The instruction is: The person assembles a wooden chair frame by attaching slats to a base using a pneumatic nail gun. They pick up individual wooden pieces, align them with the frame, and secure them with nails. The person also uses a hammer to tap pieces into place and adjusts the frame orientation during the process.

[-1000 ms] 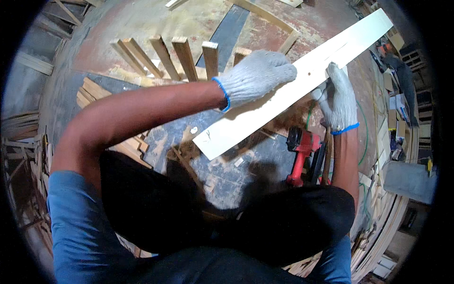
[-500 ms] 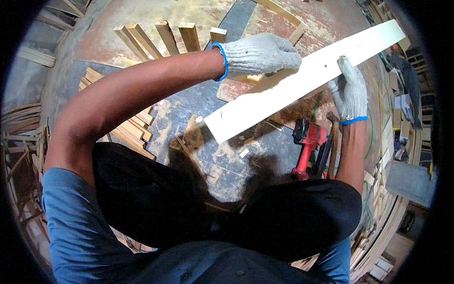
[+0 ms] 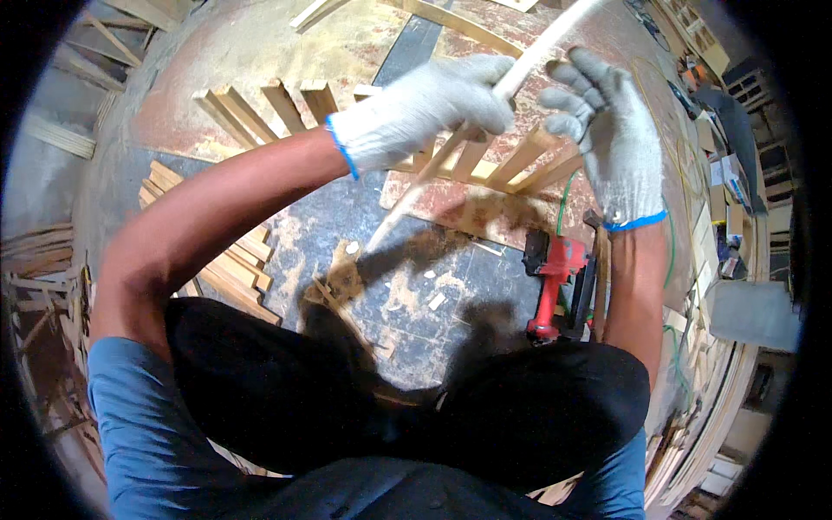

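My left hand (image 3: 433,108), in a pale knitted glove with a blue cuff, grips a long whitish board (image 3: 553,42) near its middle. The board stands almost edge-on, slanting from the top right down toward the dark floor panel. To its right, my gloved right hand (image 3: 617,143) is raised and open, its fingers spread and bent, apart from the board. Below that hand lies a red and black nail gun (image 3: 559,269), with a wooden-handled hammer (image 3: 601,277) beside it. Beyond the board is a wooden frame with several slats (image 3: 525,158), partly hidden by my left hand and the board.
Several wooden pieces (image 3: 282,106) stand in a row at the far left. More cut strips (image 3: 247,273) are stacked by my left knee. Sawdust and offcuts litter the dark panel (image 3: 416,303). A green hose (image 3: 568,195) runs past my right hand. A grey bin (image 3: 752,314) stands at right.
The board has turned from showing its broad face to nearly edge-on. My right hand has let go of it and opened. The left hand has moved slightly left while holding the board.
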Available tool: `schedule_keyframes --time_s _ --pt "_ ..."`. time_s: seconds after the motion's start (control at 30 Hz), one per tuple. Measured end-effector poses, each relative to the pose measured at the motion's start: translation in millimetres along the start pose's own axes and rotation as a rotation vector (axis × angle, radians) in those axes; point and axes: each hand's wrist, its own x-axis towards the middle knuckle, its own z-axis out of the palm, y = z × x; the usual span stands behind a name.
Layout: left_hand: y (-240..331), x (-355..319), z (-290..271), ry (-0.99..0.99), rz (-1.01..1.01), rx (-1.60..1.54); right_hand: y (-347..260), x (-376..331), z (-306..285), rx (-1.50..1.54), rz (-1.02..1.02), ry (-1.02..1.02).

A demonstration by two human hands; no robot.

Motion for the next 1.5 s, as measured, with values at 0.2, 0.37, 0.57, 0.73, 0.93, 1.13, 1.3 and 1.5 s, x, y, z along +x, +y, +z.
schedule_keyframes --time_s 0.2,0.37,0.57,0.73,0.93,1.13,1.3,1.5 --pt "5 8 -31 0.080 -0.097 -0.635 28 -26 16 0.061 0.389 -0.143" --pt "8 16 -45 0.027 -0.183 -0.872 48 -32 40 -0.027 0.453 -0.313" --pt "37 7 -18 0.459 -0.143 -0.431 40 -39 47 -0.448 0.390 -0.374" --pt "6 11 -29 0.387 -0.136 -0.538 37 -38 44 -0.323 0.502 -0.272" --pt "-4 15 -25 0.370 -0.196 -0.577 40 -40 33 -0.391 0.476 -0.271" --pt "4 11 -31 0.469 -0.141 -0.610 25 -34 11 -0.635 0.425 -0.254" --pt "7 8 -47 0.295 -0.084 -0.687 3 -13 -45 -0.838 0.161 0.068" --pt "-8 1 -20 0.248 -0.264 -0.484 17 49 -101 -1.099 0.041 0.108"
